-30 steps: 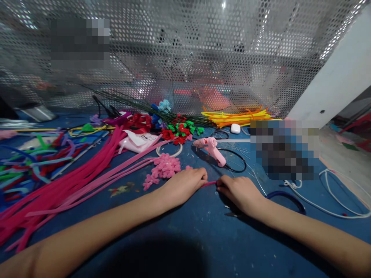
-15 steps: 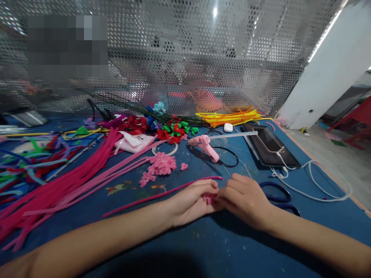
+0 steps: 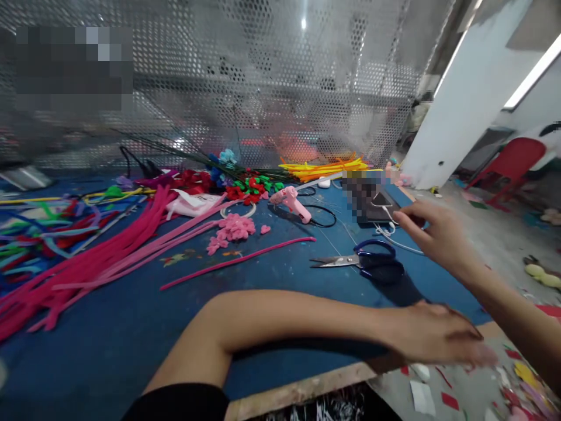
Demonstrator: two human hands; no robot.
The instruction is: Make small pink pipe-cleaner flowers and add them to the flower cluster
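We'd made fuzzy pink flowers point(image 3: 236, 227).
One fuzzy hot-pink stick point(image 3: 243, 259) lay unbent; left hand point(image 3: 438, 336) was wide, right hand point(image 3: 440, 231) unclear.

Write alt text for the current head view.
A person's blurred left hand extends over the edge of a blue table, the right hand near a white cable. Scissors, a pink glue gun, pink pipe cleaners and flowers lie on it.

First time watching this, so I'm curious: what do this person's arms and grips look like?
The left grip and right grip are human hands without gloves, cables or visible markings. Both forearms are bare. A plain black cloth sleeve shows on the left; no right sleeve is visible.
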